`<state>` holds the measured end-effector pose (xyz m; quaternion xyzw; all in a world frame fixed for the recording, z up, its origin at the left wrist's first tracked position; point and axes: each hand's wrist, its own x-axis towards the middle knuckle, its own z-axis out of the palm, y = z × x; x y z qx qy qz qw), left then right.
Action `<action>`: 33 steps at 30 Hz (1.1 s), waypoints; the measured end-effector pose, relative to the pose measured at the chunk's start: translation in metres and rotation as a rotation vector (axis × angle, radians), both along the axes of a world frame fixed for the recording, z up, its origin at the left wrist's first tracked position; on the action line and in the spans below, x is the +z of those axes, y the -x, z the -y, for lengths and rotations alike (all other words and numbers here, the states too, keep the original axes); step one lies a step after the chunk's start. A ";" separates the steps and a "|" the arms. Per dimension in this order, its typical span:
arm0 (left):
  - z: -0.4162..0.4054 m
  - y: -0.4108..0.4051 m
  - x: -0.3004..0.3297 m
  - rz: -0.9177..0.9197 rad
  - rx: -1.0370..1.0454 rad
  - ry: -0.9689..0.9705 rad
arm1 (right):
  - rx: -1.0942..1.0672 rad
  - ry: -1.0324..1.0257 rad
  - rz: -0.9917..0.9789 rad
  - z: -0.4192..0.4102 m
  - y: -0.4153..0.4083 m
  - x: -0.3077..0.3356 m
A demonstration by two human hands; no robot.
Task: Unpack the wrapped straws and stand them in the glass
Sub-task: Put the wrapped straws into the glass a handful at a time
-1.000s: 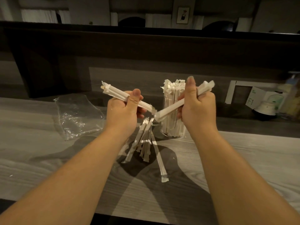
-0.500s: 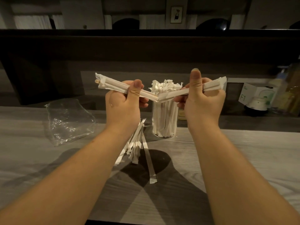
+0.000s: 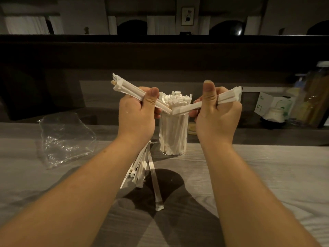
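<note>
Grey wood-grain surface carries all. Clear plastic bag lies flat at left, apparently emptied. Glass stands between wrists, packed with wrapped straws. Loose straws lie fanned near its base (count unclear, forearm covers part). Left hand clamps one bundle, right hand clamps another; inner ends meet above glass, likely for evening up. Fingers hidden behind.
</note>
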<state>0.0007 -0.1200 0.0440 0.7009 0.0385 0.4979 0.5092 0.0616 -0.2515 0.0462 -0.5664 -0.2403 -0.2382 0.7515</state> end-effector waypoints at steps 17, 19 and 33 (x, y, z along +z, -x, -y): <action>-0.013 -0.045 0.021 -0.011 -0.066 -0.149 | -0.083 0.585 0.168 -0.027 -0.049 0.035; -0.015 -0.051 0.016 -0.012 -0.077 -0.103 | -0.135 0.521 0.212 -0.030 -0.050 0.027; -0.018 -0.042 0.008 0.016 -0.071 -0.182 | -0.242 0.548 0.480 -0.029 -0.066 -0.015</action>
